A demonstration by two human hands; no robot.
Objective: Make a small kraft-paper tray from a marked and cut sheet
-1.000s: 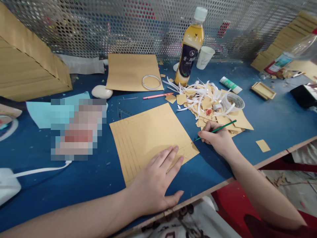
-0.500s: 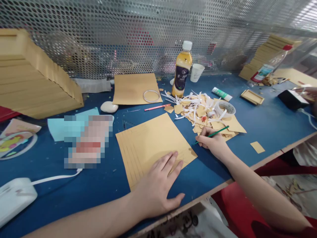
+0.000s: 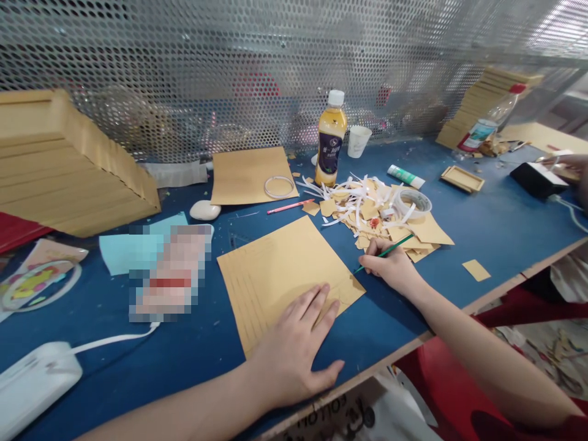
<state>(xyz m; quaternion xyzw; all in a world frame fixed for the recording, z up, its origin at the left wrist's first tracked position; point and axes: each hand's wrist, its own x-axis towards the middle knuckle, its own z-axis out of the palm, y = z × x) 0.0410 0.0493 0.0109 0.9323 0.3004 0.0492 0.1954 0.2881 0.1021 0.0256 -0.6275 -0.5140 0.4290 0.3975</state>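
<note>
Viewpoint shifts from the first frame, bringing a co-worker's hand (image 3: 576, 162) into view at far right; the working hands show no clear displacement on the blue table (image 3: 450, 263). Left hand (image 3: 294, 346) lies flat on the rectangular tan card sheet (image 3: 289, 266), fingers slightly apart. Right hand (image 3: 388, 266) has its fingers clamped on the slim green pencil (image 3: 403, 241), tip at the sheet's right edge; contact unconfirmed. Judging by the faint dark lines (image 3: 245, 294), marking is in hand; the next stroke calls for a steady sheet.

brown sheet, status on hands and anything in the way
Left hand on brown sheet. Right hand holds green pencil near sheet's edge. Scrap pile just beyond right hand.
</note>
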